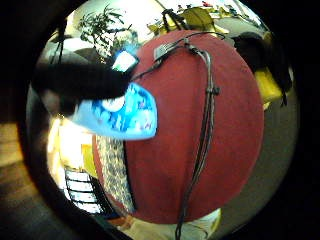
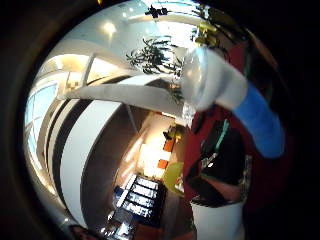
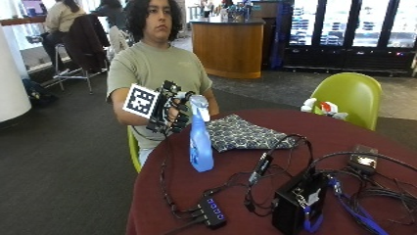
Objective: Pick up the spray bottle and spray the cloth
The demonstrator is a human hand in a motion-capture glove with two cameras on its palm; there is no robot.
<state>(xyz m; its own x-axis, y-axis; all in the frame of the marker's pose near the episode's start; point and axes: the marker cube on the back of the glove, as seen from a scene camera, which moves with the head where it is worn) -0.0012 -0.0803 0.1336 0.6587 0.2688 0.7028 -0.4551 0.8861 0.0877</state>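
A translucent blue spray bottle [image 3: 200, 147] stands slightly tilted near the round red table's [image 3: 365, 132] near-left edge. My gloved right hand [image 3: 173, 110] grips it around the neck and white spray head. Whether its base touches the table I cannot tell. A dark patterned cloth [image 3: 244, 133] lies flat on the table just right of the bottle, toward the person. In the little finger side palm view the bottle's blue label [image 1: 122, 112] is close to the palm, above the table [image 1: 225, 125], and the cloth [image 1: 116, 172] lies near the table's rim. The thumb side palm view shows the bottle [image 2: 235, 100] close by.
Cables run across the table, with a USB hub [image 3: 212, 211] near the front edge, a black box [image 3: 301, 200] beside it and a small black device [image 3: 363, 160] at the right. A white-and-red object [image 3: 322, 107] sits at the far edge, before a green chair [image 3: 352, 95].
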